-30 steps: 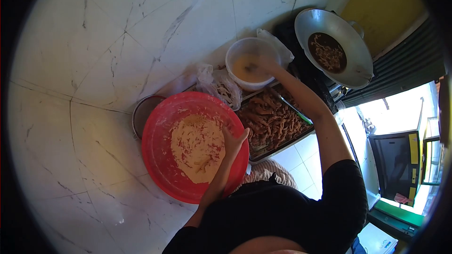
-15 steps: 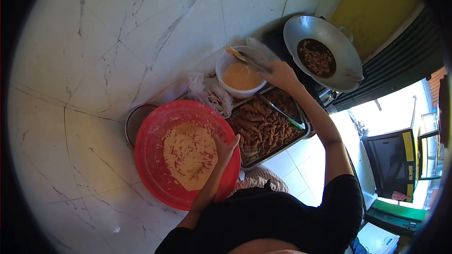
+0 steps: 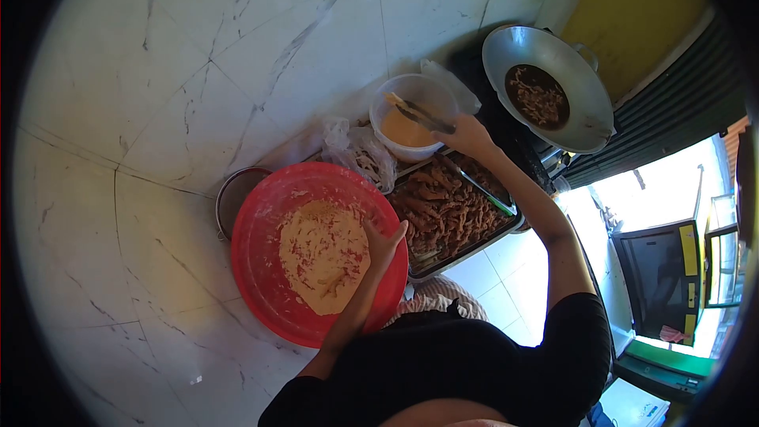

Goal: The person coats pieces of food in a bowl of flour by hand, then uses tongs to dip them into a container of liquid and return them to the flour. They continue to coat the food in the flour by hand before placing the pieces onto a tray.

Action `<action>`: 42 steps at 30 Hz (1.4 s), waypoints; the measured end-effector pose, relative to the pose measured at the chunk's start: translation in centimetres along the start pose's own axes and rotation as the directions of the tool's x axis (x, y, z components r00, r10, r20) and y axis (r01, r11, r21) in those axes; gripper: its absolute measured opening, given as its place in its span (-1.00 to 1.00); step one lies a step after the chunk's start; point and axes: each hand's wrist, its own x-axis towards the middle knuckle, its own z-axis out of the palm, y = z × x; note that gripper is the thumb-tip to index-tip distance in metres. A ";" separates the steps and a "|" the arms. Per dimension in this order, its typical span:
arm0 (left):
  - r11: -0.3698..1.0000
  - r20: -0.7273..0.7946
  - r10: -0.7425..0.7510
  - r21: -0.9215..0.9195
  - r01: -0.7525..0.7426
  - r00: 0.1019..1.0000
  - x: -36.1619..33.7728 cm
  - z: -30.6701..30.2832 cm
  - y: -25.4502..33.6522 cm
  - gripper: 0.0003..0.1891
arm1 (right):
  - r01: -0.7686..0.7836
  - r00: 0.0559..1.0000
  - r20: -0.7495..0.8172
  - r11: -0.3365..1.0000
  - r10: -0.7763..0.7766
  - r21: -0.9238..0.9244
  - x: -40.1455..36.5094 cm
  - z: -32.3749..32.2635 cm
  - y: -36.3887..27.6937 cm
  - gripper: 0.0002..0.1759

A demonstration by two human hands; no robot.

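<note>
Now the right hand point(image 3: 470, 137) grips tongs point(image 3: 427, 116), the left hand point(image 3: 383, 247) spread against the basin point(image 3: 259, 269).

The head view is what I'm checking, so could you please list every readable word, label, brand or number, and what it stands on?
No text can be read.
White surface, lower right: blue marking, too small and blurred to read.
Yellow strip, right: no lettering discernible.

- The right hand point(image 3: 468, 139) is holding tongs point(image 3: 427, 117) over a bowl point(image 3: 441, 96).
- The left hand point(image 3: 381, 247) is resting against a basin point(image 3: 253, 245).
- A wok point(image 3: 581, 83) is sitting nearby.
</note>
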 end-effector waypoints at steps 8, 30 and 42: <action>1.000 0.012 0.021 0.006 -0.021 1.000 -0.1 0.0 0.9 -0.27 | -0.044 0.996 0.074 0.999 0.043 0.013 0.8 0.4 1.0 -0.42; 0.953 -0.216 -0.196 -0.272 0.134 0.957 -2.8 -11.8 2.9 -0.44 | -0.111 0.940 0.328 0.825 -0.093 0.554 -2.5 -0.9 -8.0 -0.61; 0.999 -0.781 0.048 0.036 -0.032 0.622 -16.0 -25.5 1.9 -0.74 | 0.386 0.280 0.835 0.851 -0.475 0.355 -10.9 15.1 -15.9 -0.52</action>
